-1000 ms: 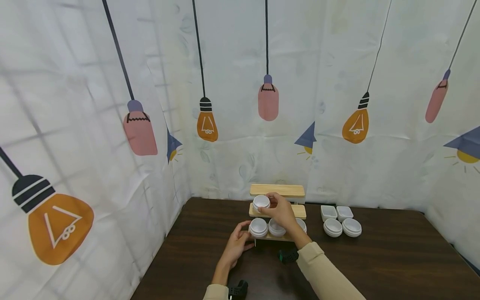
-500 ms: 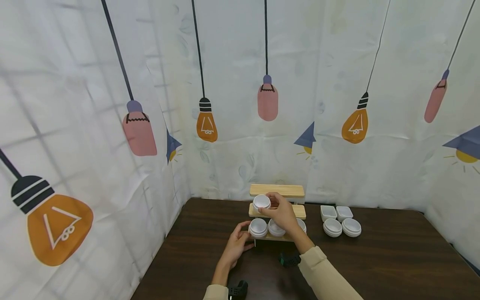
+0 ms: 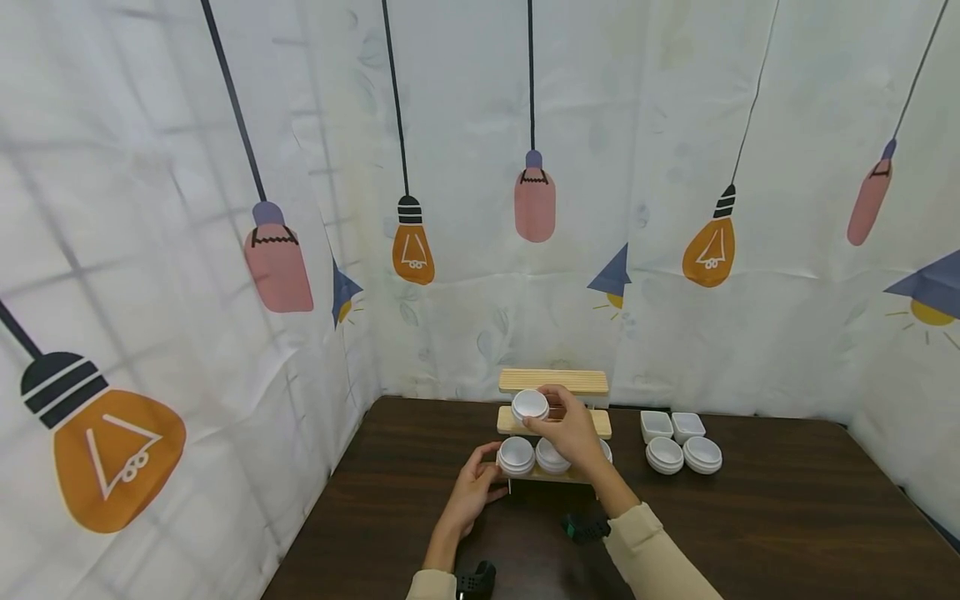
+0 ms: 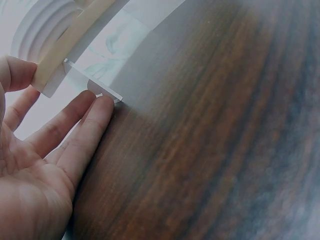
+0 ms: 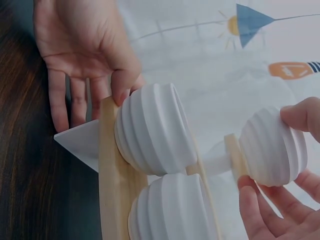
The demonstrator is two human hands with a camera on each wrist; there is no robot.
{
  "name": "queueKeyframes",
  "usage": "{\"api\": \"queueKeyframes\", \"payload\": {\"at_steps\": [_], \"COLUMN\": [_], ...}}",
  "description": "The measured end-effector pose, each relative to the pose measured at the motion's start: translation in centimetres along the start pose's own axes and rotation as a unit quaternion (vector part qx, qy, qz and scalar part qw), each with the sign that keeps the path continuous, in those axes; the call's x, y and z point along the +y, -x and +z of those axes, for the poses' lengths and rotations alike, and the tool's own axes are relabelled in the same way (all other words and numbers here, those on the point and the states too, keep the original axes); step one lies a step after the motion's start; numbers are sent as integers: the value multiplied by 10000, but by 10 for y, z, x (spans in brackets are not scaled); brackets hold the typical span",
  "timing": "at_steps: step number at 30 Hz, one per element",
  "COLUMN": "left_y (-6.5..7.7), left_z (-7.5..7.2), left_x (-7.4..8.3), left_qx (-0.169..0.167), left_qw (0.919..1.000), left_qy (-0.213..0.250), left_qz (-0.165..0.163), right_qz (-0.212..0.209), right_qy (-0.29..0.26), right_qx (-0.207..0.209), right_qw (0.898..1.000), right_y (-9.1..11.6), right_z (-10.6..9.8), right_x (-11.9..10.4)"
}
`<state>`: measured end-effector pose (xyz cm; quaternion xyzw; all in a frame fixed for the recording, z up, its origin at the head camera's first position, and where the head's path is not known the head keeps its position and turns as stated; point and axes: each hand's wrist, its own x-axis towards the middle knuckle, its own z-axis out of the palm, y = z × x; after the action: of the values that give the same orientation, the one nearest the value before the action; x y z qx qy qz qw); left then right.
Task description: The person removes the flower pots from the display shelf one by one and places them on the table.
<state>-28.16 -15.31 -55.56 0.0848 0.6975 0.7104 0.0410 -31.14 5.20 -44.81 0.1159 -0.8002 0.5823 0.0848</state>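
Note:
A three-tier display stand [image 3: 553, 381] with pale wooden shelves and clear side panels stands on the dark table. At its front left end, my left hand [image 3: 469, 490] holds the lowest shelf [image 4: 75, 47], thumb at the board's end and other fingertips against the clear panel. My right hand [image 3: 570, 429] grips a white ribbed round bowl [image 5: 270, 147] between thumb and fingers, at the left part of the middle shelf [image 3: 602, 423]. Three similar bowls line the lowest shelf, among them the left one [image 3: 516, 455] and the middle one [image 3: 552, 456]; the right one is partly behind my right wrist.
Right of the stand, two square white dishes [image 3: 657, 425] sit behind round white bowls [image 3: 703, 455]. A white curtain [image 3: 465, 333] with printed lamps closes off the back and left of the dark wooden table [image 3: 787, 517].
My right hand and the bowl in it have shifted slightly to the right along the middle shelf. My left hand stays at the stand's end.

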Motion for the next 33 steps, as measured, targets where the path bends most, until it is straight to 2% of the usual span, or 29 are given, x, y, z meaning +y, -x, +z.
{"api": "queueKeyframes", "payload": {"at_steps": [18,33], "left_y": [0,0], "left_z": [0,1], "left_x": [0,-1], "left_qx": [6,23], "left_qw": [10000,9999], "left_qy": [50,107], "left_qz": [12,-2], "right_qz": [209,43], "right_qy": [-211,-495], "right_qx": [120,220], "right_qw": [9995,9985], "right_y": [9,18], "right_z": [-8,-18], "right_x": [-1,3]}}
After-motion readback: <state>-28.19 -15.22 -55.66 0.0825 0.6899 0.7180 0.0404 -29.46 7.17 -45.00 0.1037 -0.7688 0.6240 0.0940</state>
